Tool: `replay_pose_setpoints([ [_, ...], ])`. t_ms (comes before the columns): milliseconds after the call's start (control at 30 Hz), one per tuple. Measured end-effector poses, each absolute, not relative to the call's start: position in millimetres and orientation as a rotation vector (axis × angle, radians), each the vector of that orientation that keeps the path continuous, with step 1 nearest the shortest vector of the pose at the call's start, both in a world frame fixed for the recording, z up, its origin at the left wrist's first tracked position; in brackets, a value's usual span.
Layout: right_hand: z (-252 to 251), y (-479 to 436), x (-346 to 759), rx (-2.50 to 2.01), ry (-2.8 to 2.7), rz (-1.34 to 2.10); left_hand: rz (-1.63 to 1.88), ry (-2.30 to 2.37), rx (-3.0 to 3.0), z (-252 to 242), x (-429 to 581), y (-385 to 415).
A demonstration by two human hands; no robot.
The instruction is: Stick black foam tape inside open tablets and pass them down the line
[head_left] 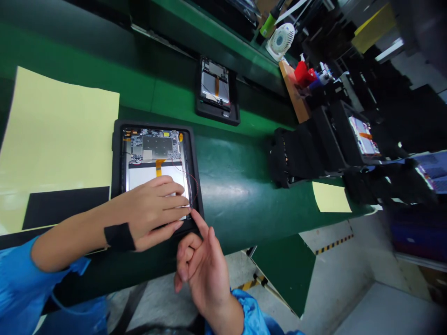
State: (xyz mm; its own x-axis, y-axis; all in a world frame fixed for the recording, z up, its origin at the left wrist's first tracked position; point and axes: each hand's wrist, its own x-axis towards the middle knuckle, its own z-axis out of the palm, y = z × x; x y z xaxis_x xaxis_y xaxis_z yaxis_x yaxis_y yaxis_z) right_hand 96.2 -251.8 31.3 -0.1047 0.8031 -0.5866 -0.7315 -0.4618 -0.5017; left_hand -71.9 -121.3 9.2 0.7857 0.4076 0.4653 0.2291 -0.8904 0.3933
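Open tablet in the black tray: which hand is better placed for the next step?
Left, probably: the left hand lies on the open tablet, across its panel; the right hand is raised beside the tray.

Left hand (150, 209) hides lower end of silver panel (153, 179); circuit board (155, 146) parts too small to read; black racks (384, 107) blurred, cut off by frame edge
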Motion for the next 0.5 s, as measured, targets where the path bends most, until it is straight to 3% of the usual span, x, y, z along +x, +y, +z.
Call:
replay_pose_setpoints([
  [133, 29, -253, 97, -1.076, -0.195, 1.745, 0.736, 0.419, 2.833, 9, -75, -108],
  [400, 39, -249, 138, -1.513, -1.125, 1.258, 0.702, 0.387, 2.831, 9, -77, -99],
  [500, 39, -212, 151, -1.582, -1.329, 0.926, 0.738, 0.408, 2.840, 8, -71, -104],
])
